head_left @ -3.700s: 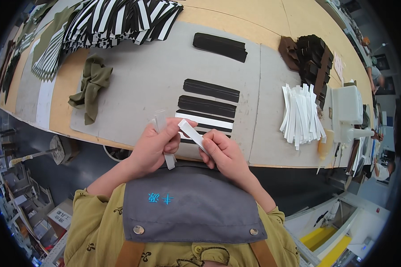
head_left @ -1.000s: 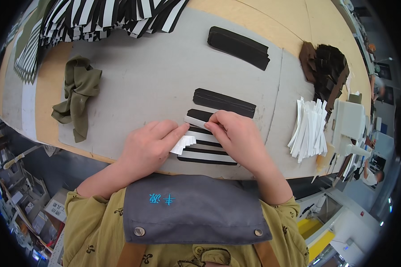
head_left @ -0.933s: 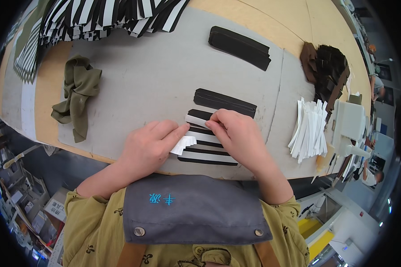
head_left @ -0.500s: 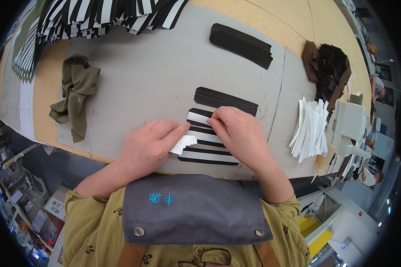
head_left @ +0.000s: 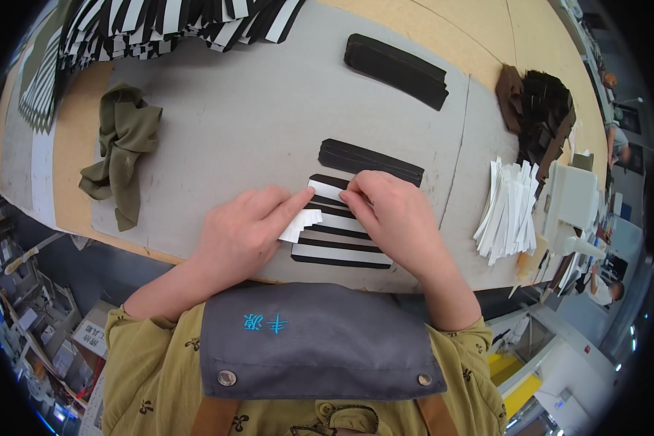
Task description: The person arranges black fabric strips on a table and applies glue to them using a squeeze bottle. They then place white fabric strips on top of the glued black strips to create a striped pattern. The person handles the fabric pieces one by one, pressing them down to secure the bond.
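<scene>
Several black fabric strips with white strips lying along them are laid side by side on the grey board before me. My left hand (head_left: 247, 221) holds a small fan of white strips (head_left: 300, 224) under its fingers, and its stretched index finger presses the left end of the farthest white strip (head_left: 326, 189). On that same strip, farther right, my right hand (head_left: 389, 207) has thumb and index finger pinched together. Its palm hides the right ends of some strips. A nearer black strip with white on it (head_left: 341, 253) lies by the table edge. Just beyond my hands is a stack of plain black strips (head_left: 370, 161).
Another black stack (head_left: 396, 71) lies farther off. At the right are a pile of white strips (head_left: 509, 211) and a dark brown fabric bundle (head_left: 545, 109). An olive cloth (head_left: 127, 149) lies left, with many black-and-white strips (head_left: 174, 29) heaped at the far left.
My left index finger has slid forward onto the left end of the farthest white strip. The right hand stays pinched at nearly the same spot.
</scene>
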The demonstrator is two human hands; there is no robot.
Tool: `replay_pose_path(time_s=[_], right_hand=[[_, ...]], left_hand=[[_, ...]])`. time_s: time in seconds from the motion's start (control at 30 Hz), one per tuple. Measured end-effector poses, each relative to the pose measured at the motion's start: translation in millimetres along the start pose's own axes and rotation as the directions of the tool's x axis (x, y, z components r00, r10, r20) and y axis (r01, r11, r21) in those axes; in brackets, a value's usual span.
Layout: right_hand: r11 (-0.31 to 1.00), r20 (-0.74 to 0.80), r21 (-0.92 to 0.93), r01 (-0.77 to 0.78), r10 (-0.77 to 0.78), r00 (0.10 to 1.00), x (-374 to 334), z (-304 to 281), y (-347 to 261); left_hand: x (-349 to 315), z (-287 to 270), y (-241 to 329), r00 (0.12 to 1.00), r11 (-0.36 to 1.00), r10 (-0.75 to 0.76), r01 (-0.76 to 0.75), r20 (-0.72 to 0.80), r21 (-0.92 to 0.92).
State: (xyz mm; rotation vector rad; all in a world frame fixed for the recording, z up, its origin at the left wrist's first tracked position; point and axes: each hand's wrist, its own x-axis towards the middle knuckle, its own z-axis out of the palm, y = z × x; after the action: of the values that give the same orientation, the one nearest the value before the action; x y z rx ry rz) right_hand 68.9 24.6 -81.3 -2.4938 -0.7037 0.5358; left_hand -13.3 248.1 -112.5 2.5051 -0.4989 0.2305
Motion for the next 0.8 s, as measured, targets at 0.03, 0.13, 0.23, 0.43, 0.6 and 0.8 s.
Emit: replay_pose_path(time_s=[0.03, 0.13, 0.23, 0.43, 0.6, 0.8], right_hand=[[1.000, -0.006, 0.001, -0.001, 0.001, 1.000, 0, 0, 0], [0.998, -0.010, 0.015, -0.053, 0.053, 0.999, -1, -1, 0], [0.985, 0.006, 0.065, -0.159, 0.159, 0.987, -6, -12, -2], [0.981, -0.022, 0.115, -0.156, 0.160, 0.987, -23, -17, 13], [0.987, -0.101, 0.079, -0.143, 0.150, 0.983, -25, -10, 16], [0.992, -0.117, -0.008, -0.130, 0.128, 0.985, -23, -9, 12]], left_hand=[[1, 0, 0, 1.000, 1.000, 0.000, 0.000, -0.002, 0.004], [3, 1, 2, 1.000, 1.000, -0.014, 0.014, 0.010, 0.009], [3, 0, 4, 0.998, 0.999, -0.049, 0.049, 0.041, 0.002], [2, 2, 4, 0.998, 0.999, -0.053, 0.052, 0.036, 0.017], [4, 1, 3, 0.999, 0.998, -0.006, 0.004, 0.043, 0.062], [3, 2, 4, 0.999, 0.998, -0.019, 0.017, 0.031, 0.052]])
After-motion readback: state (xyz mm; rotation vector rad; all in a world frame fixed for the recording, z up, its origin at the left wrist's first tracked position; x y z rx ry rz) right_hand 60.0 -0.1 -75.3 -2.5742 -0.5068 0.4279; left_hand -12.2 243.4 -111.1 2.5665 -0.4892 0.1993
